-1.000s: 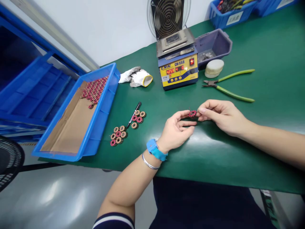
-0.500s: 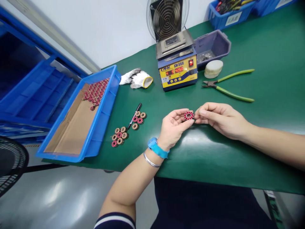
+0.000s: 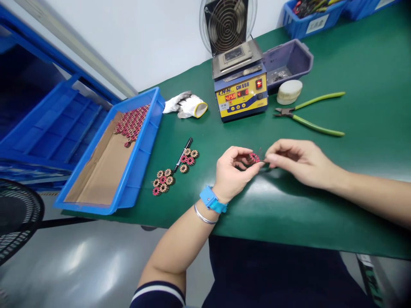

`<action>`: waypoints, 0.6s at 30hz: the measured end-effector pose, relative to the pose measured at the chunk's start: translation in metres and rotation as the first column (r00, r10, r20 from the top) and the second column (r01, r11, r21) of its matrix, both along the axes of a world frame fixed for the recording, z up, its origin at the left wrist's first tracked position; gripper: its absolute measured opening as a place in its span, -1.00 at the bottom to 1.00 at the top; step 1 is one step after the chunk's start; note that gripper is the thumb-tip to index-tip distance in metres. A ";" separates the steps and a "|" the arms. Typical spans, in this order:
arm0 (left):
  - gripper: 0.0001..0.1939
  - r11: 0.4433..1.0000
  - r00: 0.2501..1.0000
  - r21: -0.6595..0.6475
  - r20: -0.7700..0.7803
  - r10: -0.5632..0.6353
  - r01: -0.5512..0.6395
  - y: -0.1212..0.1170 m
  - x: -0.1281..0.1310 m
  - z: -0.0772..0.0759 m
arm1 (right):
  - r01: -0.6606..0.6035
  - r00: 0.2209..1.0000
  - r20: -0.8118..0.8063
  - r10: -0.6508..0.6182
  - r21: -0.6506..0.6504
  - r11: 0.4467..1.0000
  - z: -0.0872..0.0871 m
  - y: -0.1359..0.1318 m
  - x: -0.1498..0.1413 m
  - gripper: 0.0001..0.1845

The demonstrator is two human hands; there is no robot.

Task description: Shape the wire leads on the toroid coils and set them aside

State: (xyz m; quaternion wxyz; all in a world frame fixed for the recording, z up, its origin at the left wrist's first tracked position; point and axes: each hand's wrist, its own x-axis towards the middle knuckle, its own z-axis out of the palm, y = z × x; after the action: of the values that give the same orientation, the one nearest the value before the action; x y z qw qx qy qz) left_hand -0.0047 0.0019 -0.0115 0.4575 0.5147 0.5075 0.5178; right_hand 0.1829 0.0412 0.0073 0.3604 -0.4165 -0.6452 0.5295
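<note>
My left hand (image 3: pixel 236 169) pinches a small red wire-wound ring coil (image 3: pixel 254 158) between thumb and fingers, above the green table. The coil is tilted, and a thin wire end sticks up beside it. My right hand (image 3: pixel 292 162) is closed just to the right, its thumb and fingertips at a thin wire lead that runs out of the coil. Left of my hands, several similar coils (image 3: pixel 163 180) lie in two groups, with a black marker pen (image 3: pixel 183 153) beside them.
A solder pot (image 3: pixel 242 96) with a lit display stands behind my hands, a fan (image 3: pixel 227 26) behind it. Green-handled cutters (image 3: pixel 316 124), a round white tub (image 3: pixel 289 92) and a purple bin (image 3: pixel 305 60) are to the right. A blue tray (image 3: pixel 135 171) of coils and white gloves (image 3: pixel 188 105) sit left.
The coil has turned from facing up to a tilted pose in my left hand. My right fingers have shifted slightly, and wire ends now show. The view has moved slightly.
</note>
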 end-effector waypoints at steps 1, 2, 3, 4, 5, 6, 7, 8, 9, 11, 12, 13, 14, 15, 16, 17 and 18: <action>-0.61 1.000 0.999 0.028 -0.034 -0.011 0.012 -0.001 -0.001 0.000 | -0.062 0.996 0.062 0.059 0.035 0.998 0.000 -0.002 -0.001 -0.51; -0.63 0.998 0.998 0.054 -0.065 -0.025 0.029 -0.001 -0.001 0.000 | -0.099 0.990 0.103 0.092 0.066 0.993 0.001 -0.002 -0.001 -0.51; -0.64 0.996 0.995 0.076 -0.095 -0.041 0.049 -0.002 -0.002 -0.001 | -0.097 0.990 0.116 0.085 0.098 0.990 0.001 -0.001 -0.001 -0.49; -0.65 0.993 0.991 0.092 -0.123 -0.057 0.069 -0.002 -0.002 -0.001 | -0.058 0.994 0.103 0.045 0.126 0.990 0.001 0.002 0.000 -0.48; -0.67 0.991 0.986 0.104 -0.149 -0.070 0.086 -0.003 -0.003 -0.001 | -0.001 0.997 0.078 -0.011 0.152 0.988 0.001 0.004 0.001 -0.47; -0.68 0.988 0.981 0.114 -0.177 -0.078 0.099 -0.003 -0.003 -0.002 | 0.062 0.996 0.053 -0.073 0.177 0.982 0.001 0.007 0.003 -0.47; -0.70 0.986 0.976 0.125 -0.203 -0.079 0.106 -0.003 -0.004 -0.002 | 0.117 0.992 0.032 -0.125 0.201 0.973 0.002 0.009 0.003 -0.49; -0.71 0.985 0.971 0.136 -0.227 -0.076 0.109 -0.003 -0.004 -0.001 | 0.143 0.988 0.021 -0.153 0.240 0.960 0.003 0.009 0.003 -0.54; -0.74 0.983 0.966 0.149 -0.249 -0.070 0.110 -0.003 -0.004 -0.001 | 0.136 0.989 0.021 -0.149 0.296 0.945 0.004 0.008 0.002 -0.62; -0.79 0.977 0.957 0.179 -0.283 -0.063 0.117 -0.003 -0.003 0.000 | 0.041 0.996 0.059 -0.073 0.427 0.903 0.005 0.003 -0.002 -0.78; -0.82 0.974 0.954 0.190 -0.294 -0.062 0.122 -0.004 -0.002 0.001 | -0.021 0.996 0.089 -0.025 0.479 0.877 0.005 0.000 -0.004 -0.84; -0.84 0.973 0.952 0.195 -0.300 -0.062 0.125 -0.005 -0.001 0.001 | -0.069 0.993 0.115 0.012 0.510 0.857 0.004 -0.002 -0.005 -0.88; -0.84 0.973 0.952 0.193 -0.300 -0.061 0.124 -0.005 -0.001 0.002 | -0.087 0.991 0.128 0.024 0.516 0.852 0.003 -0.003 -0.006 -0.92; -0.82 0.976 0.955 0.186 -0.291 -0.058 0.116 -0.006 0.000 0.002 | -0.068 0.992 0.123 0.007 0.499 0.864 0.002 -0.001 -0.005 -0.91; -0.79 0.980 0.960 0.171 -0.273 -0.053 0.103 -0.006 0.000 0.002 | -0.024 0.993 0.110 -0.032 0.473 0.881 0.000 0.001 -0.004 -0.87; -0.76 0.984 0.968 0.153 -0.248 -0.046 0.086 -0.006 0.000 0.001 | 0.032 0.992 0.097 -0.083 0.443 0.896 -0.001 0.004 -0.002 -0.83; -0.73 0.989 0.974 0.134 -0.222 -0.038 0.069 -0.006 0.000 0.001 | 0.084 0.988 0.085 -0.131 0.419 0.904 -0.002 0.007 0.001 -0.79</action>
State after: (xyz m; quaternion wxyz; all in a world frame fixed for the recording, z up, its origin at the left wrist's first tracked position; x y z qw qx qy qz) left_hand -0.0051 -0.0037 -0.0105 0.3749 0.6132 0.5029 0.4801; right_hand 0.1835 0.0485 0.0057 0.4327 -0.3943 -0.7379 0.3359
